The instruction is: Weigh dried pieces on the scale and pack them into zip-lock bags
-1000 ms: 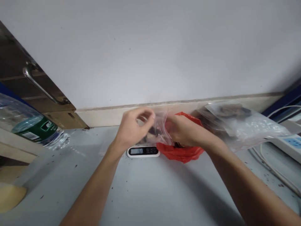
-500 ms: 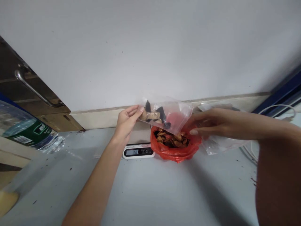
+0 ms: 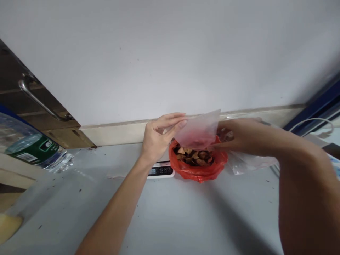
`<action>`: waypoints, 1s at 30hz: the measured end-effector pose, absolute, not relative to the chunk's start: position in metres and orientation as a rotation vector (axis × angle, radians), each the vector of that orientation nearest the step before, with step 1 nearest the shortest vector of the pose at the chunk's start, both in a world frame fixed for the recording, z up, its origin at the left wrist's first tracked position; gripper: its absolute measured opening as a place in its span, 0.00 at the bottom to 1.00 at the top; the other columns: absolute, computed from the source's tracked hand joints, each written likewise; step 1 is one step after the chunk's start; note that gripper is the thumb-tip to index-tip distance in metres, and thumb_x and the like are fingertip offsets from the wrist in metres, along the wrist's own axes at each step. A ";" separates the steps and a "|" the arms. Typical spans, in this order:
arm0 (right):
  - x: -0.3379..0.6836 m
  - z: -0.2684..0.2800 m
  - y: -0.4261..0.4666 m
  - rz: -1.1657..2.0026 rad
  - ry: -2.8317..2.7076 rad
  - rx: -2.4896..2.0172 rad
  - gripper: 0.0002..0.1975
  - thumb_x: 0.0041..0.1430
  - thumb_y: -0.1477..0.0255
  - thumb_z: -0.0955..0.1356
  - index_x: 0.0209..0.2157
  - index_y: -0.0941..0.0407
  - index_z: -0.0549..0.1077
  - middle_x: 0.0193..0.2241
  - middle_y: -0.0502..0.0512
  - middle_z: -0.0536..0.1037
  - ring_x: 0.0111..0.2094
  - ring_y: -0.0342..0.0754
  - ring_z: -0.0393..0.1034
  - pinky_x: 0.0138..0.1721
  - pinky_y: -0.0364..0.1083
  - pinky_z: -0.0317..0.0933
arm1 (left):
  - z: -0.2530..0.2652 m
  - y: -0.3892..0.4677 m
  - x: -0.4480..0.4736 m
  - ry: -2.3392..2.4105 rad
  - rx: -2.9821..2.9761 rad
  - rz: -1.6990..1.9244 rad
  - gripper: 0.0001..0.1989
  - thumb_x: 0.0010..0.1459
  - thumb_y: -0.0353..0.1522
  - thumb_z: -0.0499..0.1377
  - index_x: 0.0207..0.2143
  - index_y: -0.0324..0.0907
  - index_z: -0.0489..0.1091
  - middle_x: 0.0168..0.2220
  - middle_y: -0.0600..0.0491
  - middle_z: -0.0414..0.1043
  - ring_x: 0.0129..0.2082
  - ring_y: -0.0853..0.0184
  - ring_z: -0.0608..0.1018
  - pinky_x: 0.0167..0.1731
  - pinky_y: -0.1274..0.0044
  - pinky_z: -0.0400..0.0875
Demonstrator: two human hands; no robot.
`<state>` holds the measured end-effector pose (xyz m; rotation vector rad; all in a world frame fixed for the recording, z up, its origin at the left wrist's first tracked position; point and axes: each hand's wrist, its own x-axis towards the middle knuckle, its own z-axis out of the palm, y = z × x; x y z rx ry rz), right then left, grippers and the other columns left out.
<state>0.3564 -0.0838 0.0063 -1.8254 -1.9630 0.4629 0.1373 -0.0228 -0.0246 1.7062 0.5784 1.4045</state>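
Note:
My left hand [image 3: 162, 136] pinches a small see-through plastic bag [image 3: 199, 129] by its left edge, between thumb and fingers. The bag is held tilted in the air over an open red plastic bag [image 3: 199, 173], and red shows through its film. Dry brown slices [image 3: 199, 157] lie inside the red bag. On the right, my right hand [image 3: 233, 136] is closed at the small bag's right edge, its fingertips partly hidden. Below my left wrist, a white digital scale [image 3: 162, 170] shows what looks like 0.0; my forearm covers part of it.
More clear plastic bags [image 3: 241, 163] lie right of the red bag. A large water bottle [image 3: 39, 148] with a green label stands out on the left, near a metal handle [image 3: 39, 102]. A white cable [image 3: 316, 120] curls at the right. The wall [image 3: 170, 63] rises behind.
My left hand has moved right, and the small bag has shifted and turned with it. Dark and tan pieces seen in it before no longer show. The scale's reading has dropped.

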 end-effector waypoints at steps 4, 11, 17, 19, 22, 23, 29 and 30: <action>0.348 0.005 -0.075 0.677 -1.986 -1.735 0.10 0.45 0.61 0.71 0.29 0.51 0.80 0.34 0.54 0.85 0.36 0.58 0.77 0.37 0.51 0.68 | -0.022 -0.020 0.131 0.594 1.554 1.474 0.02 0.55 0.34 0.70 0.33 0.49 0.84 0.43 0.53 0.84 0.51 0.60 0.80 0.56 0.68 0.72; 0.307 0.003 -0.066 0.756 -1.547 -1.568 0.10 0.46 0.60 0.71 0.27 0.53 0.75 0.27 0.54 0.80 0.31 0.54 0.75 0.31 0.48 0.67 | -0.016 0.010 0.067 0.993 1.504 1.387 0.13 0.48 0.41 0.72 0.33 0.42 0.82 0.37 0.50 0.83 0.44 0.60 0.80 0.46 0.72 0.73; 0.226 -0.017 -0.050 0.316 -1.665 -1.306 0.06 0.61 0.66 0.67 0.35 0.53 0.73 0.28 0.53 0.79 0.29 0.47 0.73 0.33 0.46 0.65 | -0.018 0.024 -0.027 1.653 1.613 0.873 0.07 0.52 0.37 0.66 0.26 0.45 0.76 0.27 0.53 0.79 0.35 0.63 0.81 0.38 0.77 0.72; 0.192 -0.024 -0.047 0.042 -1.925 -1.291 0.09 0.66 0.71 0.63 0.37 0.54 0.76 0.30 0.56 0.80 0.30 0.48 0.72 0.32 0.45 0.62 | -0.024 0.022 -0.054 1.729 1.520 0.770 0.12 0.50 0.41 0.67 0.22 0.45 0.71 0.18 0.55 0.72 0.25 0.62 0.79 0.29 0.76 0.71; 0.142 -0.037 -0.047 -0.143 -2.387 -1.261 0.16 0.65 0.82 0.61 0.40 0.56 0.79 0.33 0.61 0.81 0.37 0.52 0.73 0.27 0.45 0.56 | -0.034 0.015 -0.079 1.729 1.376 0.580 0.20 0.48 0.50 0.66 0.21 0.45 0.67 0.16 0.53 0.72 0.21 0.60 0.79 0.26 0.73 0.74; 0.128 -0.042 -0.047 -0.129 -2.528 -1.239 0.16 0.65 0.83 0.62 0.42 0.57 0.79 0.35 0.62 0.81 0.39 0.52 0.74 0.27 0.44 0.57 | -0.038 0.013 -0.084 1.709 1.342 0.525 0.22 0.46 0.52 0.67 0.22 0.45 0.67 0.17 0.52 0.73 0.22 0.59 0.80 0.26 0.72 0.75; 0.084 -0.078 -0.047 0.068 -2.858 -1.249 0.15 0.68 0.80 0.63 0.44 0.60 0.82 0.40 0.65 0.82 0.45 0.54 0.76 0.36 0.45 0.69 | -0.056 0.012 -0.083 1.586 1.331 0.331 0.23 0.32 0.41 0.75 0.23 0.45 0.65 0.19 0.55 0.75 0.24 0.62 0.81 0.28 0.74 0.76; 0.084 -0.082 -0.047 0.074 -2.857 -1.257 0.15 0.69 0.78 0.63 0.43 0.60 0.82 0.40 0.66 0.82 0.45 0.54 0.76 0.37 0.45 0.70 | -0.059 0.015 -0.082 1.576 1.349 0.303 0.22 0.32 0.39 0.75 0.22 0.45 0.64 0.19 0.57 0.74 0.24 0.63 0.80 0.28 0.75 0.76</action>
